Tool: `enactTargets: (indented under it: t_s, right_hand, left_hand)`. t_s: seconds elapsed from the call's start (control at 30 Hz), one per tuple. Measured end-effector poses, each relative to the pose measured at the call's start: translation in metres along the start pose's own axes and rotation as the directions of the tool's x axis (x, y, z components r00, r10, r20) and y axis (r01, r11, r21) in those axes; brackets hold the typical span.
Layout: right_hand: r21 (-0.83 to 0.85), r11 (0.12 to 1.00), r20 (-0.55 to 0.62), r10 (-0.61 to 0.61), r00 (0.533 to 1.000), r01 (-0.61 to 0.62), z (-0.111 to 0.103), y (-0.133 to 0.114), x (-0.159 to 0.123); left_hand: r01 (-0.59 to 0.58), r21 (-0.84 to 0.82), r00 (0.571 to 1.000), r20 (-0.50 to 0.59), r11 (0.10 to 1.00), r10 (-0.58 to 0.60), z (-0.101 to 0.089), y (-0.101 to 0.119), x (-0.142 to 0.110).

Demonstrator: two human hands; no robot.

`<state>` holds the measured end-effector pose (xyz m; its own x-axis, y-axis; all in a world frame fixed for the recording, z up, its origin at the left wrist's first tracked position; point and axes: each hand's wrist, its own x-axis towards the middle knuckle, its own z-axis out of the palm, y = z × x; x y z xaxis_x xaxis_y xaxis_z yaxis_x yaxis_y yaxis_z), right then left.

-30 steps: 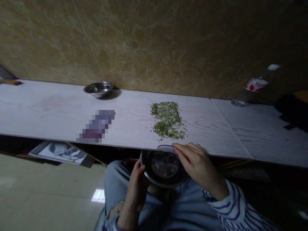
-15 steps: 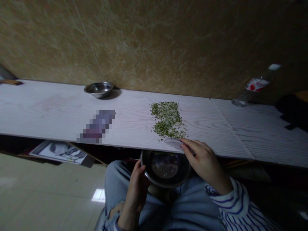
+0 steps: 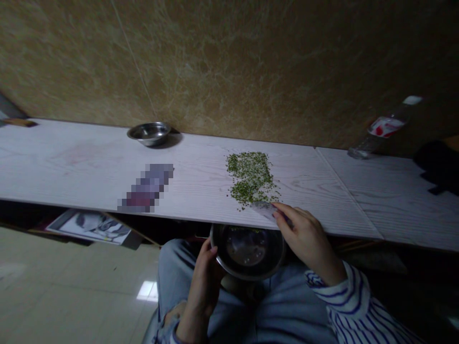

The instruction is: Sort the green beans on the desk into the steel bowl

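Note:
Small green beans, which look like mung beans [image 3: 251, 176], lie spread in a patch on the white table [image 3: 201, 181]. My right hand [image 3: 304, 234] pinches a thin, flat grey piece with a rounded edge [image 3: 263, 209]. It rests at the near side of the patch, close to the table's front edge; its exact kind is unclear. Below that edge, my left hand [image 3: 206, 274] grips the left rim of a metal bowl [image 3: 247, 275] above my lap. A few green bits show in the bowl at its far side, partly hidden by the table.
A smaller steel bowl [image 3: 149, 134] stands near the wall. A pixelated flat object [image 3: 148, 188] lies left of the beans. To the right are a clear plastic bottle [image 3: 383, 128] and a black object [image 3: 437, 165]. Under the tabletop, a drawer-like box [image 3: 95, 227] sticks out.
My right hand has moved the flat grey piece slightly away from me, toward the beans, and tilted it. The left hand keeps the bowl in place.

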<state>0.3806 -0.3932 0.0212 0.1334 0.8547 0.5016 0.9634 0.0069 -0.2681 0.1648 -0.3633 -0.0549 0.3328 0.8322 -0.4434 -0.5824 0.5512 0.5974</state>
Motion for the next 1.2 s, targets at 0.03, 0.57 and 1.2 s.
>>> enactTargets:
  t_s: [0.03, 0.57, 1.2]
  right_hand:
    - [0.001, 1.000, -0.003, -0.002, 1.000, 0.002, 0.000, -0.001, 0.001]
    - [0.043, 0.999, 0.086, -0.007, 0.996, 0.003, 0.011, -0.018, 0.014]
    - [0.138, 0.981, 0.085, -0.146, 0.986, 0.134, 0.007, -0.035, 0.003]
  left_hand:
    - [-0.001, -0.002, 1.000, 0.002, 1.000, 0.001, 0.000, 0.000, 0.000]
    - [-0.047, -0.018, 0.998, -0.045, 0.999, 0.046, -0.012, 0.010, -0.001]
    - [-0.044, 0.037, 0.999, -0.022, 0.998, 0.045, -0.026, 0.021, -0.004]
